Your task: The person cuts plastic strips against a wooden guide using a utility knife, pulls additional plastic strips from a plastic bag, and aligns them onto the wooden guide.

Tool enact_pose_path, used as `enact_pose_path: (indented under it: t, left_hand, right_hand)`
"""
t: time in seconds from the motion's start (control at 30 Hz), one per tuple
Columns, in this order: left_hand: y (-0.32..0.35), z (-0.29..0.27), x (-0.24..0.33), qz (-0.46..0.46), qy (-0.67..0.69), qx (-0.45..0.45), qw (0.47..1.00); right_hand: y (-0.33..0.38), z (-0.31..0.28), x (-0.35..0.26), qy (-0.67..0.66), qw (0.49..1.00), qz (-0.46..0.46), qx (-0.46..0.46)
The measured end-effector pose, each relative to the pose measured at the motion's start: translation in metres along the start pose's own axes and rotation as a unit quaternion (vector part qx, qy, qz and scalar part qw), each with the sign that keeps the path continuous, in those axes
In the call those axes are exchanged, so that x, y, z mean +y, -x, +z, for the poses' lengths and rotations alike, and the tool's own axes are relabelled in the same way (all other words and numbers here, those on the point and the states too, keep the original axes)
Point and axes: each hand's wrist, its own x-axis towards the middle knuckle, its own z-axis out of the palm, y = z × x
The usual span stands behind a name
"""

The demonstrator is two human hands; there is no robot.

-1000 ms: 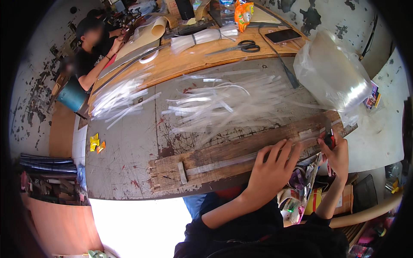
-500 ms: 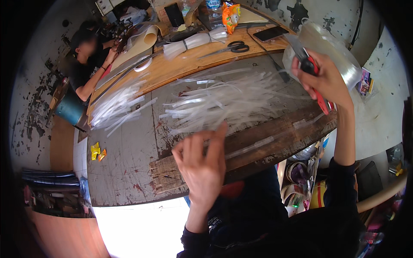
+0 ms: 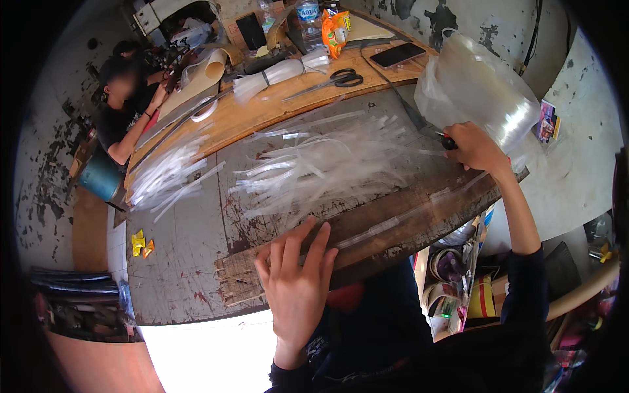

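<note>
At the left of the grey worktop [image 3: 180, 268] lie at least two small, shiny wrapped packets, yellow and orange [image 3: 138, 243]; beyond them sits one loose heap of glossy clear plastic strips [image 3: 167, 173] — too many to count. The left hand [image 3: 293, 265], fingers spread, is over the left part of one long, weathered brown wooden board [image 3: 360, 221]. One flat clear plastic strip [image 3: 377, 228] runs along the board; behind is a second, larger strip heap [image 3: 327, 160]. The right hand [image 3: 480, 149] curls round one black-and-red cutter [image 3: 449, 142] — mostly hidden — near one big clear plastic roll [image 3: 488, 98]. Scratches and stains mark the worktop. One co-worker [image 3: 116, 124] sits left; pale walls [image 3: 491, 16] peel.
</note>
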Motion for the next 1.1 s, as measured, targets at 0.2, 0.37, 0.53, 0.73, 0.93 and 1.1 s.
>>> enact_pose_path:
  t: [0.2, 0.37, 0.53, 0.73, 0.93, 1.1]
  left_hand:
    - [0.005, 0.001, -0.002, 0.02, 0.027, 0.005, 0.999]
    - [0.006, 0.002, -0.001, 0.009, 0.017, 0.006, 1.0]
    - [0.004, 0.0, -0.001, 0.004, 0.02, 0.001, 1.0]
    - [0.003, 0.003, -0.006, 0.007, 0.062, -0.021, 0.998]
    - [-0.002, 0.004, -0.017, -0.003, 0.143, -0.053, 0.988]
    - [-0.004, 0.004, -0.021, 0.007, 0.211, -0.1, 0.972]
  right_hand:
    - [-0.013, -0.008, -0.014, -0.001, 0.984, 0.093, -0.151]
    - [-0.017, -0.006, -0.014, 0.001, 0.977, 0.082, -0.197]
    - [-0.017, 0.027, 0.02, 0.169, 0.968, -0.176, 0.055]
    - [-0.016, -0.003, -0.005, -0.079, 0.98, 0.036, -0.178]
    - [0.013, -0.037, -0.046, -0.246, 0.949, 0.027, -0.193]
    - [0.036, -0.027, -0.062, -0.208, 0.961, -0.056, -0.173]
